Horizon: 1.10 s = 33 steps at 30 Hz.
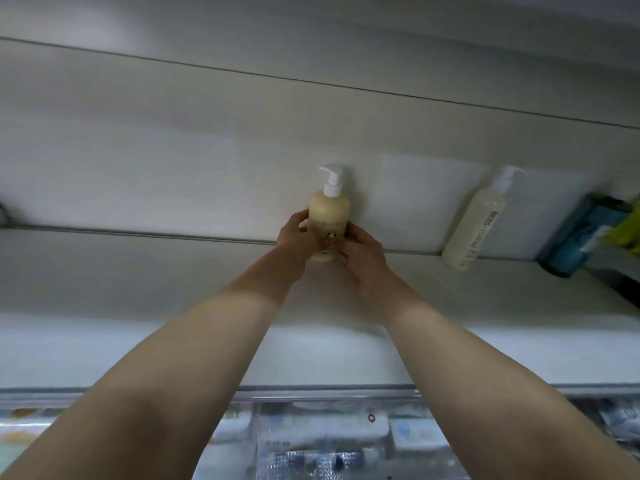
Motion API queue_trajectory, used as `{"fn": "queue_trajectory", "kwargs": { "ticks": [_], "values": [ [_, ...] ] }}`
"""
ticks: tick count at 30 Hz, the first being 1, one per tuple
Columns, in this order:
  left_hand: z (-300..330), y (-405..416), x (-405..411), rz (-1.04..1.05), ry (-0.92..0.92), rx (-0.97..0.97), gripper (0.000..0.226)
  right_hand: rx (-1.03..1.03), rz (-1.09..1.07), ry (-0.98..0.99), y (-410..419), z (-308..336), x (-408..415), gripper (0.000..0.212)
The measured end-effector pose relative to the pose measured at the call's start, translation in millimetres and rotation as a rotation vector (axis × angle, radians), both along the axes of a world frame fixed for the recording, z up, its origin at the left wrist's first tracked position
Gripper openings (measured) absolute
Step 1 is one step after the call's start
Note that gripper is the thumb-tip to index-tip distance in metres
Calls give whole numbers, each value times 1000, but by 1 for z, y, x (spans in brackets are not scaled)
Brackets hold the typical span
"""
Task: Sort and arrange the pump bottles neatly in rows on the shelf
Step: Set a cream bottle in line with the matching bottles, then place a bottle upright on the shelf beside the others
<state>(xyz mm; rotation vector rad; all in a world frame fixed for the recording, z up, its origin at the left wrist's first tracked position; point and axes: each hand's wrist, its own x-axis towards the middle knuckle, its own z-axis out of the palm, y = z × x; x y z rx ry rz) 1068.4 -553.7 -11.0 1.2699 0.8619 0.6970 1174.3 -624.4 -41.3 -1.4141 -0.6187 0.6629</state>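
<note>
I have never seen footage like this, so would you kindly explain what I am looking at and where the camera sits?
There is no machine here: a person wears one camera on the head, looking forward and down along both bare arms. The left hand and right hand grip a yellowish pump bottle standing on a white shelf near the back wall. Further right stands a taller pale pump bottle, then a blue package. Below the shelf edge lie blurred packaged goods.
</note>
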Motion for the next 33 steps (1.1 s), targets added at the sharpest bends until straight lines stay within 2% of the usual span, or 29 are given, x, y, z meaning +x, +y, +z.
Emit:
{"fn": "queue_trajectory", "kwargs": {
  "ticks": [2,7,10,14,17,20,23,25,29,33],
  "values": [
    [1,-3,2,9,25,1,70,-6,-5,12,-1,2,-1,55],
    [2,-13,5,0,49,-35,82,-66,3,44,-11,6,-6,18],
    [9,-21,-3,-21,72,-94,87,-123,-26,41,-17,4,-9,10],
    [16,-23,-21,-8,125,-102,83,-211,-99,-35,-26,12,-23,12],
    [19,-20,-41,13,84,-114,75,-275,-206,-131,-29,25,-39,27],
    [22,-19,-69,33,35,-127,72,-362,-269,-236,-29,41,-64,24],
    [30,-13,-107,68,-28,-145,68,-368,-310,-275,-24,57,-103,30],
    [36,-6,-137,89,-84,-164,64,-356,-280,-299,-13,66,-133,25],
    [49,5,-212,122,-178,-176,57,-273,-223,-169,8,86,-210,17],
    [52,22,-296,160,-201,-172,47,-184,-97,-84,29,92,-296,19]
  ]
}}
